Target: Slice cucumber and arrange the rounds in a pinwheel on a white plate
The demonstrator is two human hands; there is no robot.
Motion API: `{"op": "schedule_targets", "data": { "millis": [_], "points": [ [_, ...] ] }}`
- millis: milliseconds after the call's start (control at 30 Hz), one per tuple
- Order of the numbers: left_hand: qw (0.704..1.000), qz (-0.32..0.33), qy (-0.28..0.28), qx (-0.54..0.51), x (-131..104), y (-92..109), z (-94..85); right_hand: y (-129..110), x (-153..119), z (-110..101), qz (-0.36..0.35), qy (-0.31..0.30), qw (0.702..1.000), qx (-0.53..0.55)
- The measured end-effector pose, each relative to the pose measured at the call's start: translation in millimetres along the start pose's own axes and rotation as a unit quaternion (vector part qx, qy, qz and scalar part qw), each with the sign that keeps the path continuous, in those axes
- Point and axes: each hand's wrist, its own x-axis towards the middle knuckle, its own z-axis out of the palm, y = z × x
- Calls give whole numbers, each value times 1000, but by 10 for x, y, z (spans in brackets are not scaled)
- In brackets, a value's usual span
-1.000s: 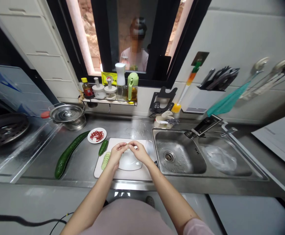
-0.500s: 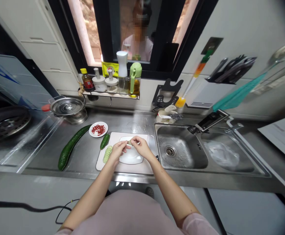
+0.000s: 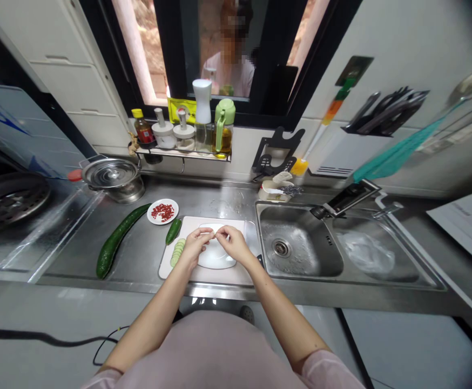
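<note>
In the head view, the left hand (image 3: 194, 247) and the right hand (image 3: 235, 247) were drawn together, fingertips meeting over the white plate (image 3: 215, 260). Between them they seemed to pinch a small pale piece (image 3: 215, 233), possibly a cucumber slice, though it was too small to make out for certain. The step in hand looked like close fingertip work, and something so little called, in my judgement, for a light, steady pinch kept above the plate. The piece sat right at the tips of both hands, with the plate at their 6 o'clock. The plate stood on the cutting board (image 3: 230, 276); near its left edge, the cucumber slices (image 3: 177, 254) lay overlapping at 8 o'clock from the hands. The short cucumber (image 3: 173, 231) was at 9, the dish (image 3: 150, 217) of red bits (image 3: 163, 212) at 10, and the long cucumber (image 3: 118, 243) well apart at 9 on the counter (image 3: 139, 256).
</note>
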Motion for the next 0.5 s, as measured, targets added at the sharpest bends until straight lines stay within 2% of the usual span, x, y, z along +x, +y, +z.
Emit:
{"op": "schedule_targets", "data": {
  "millis": [500],
  "points": [
    [997,74,-8,-2,53,-3,5,43,1,88,87,9,990,113]
  ]
}}
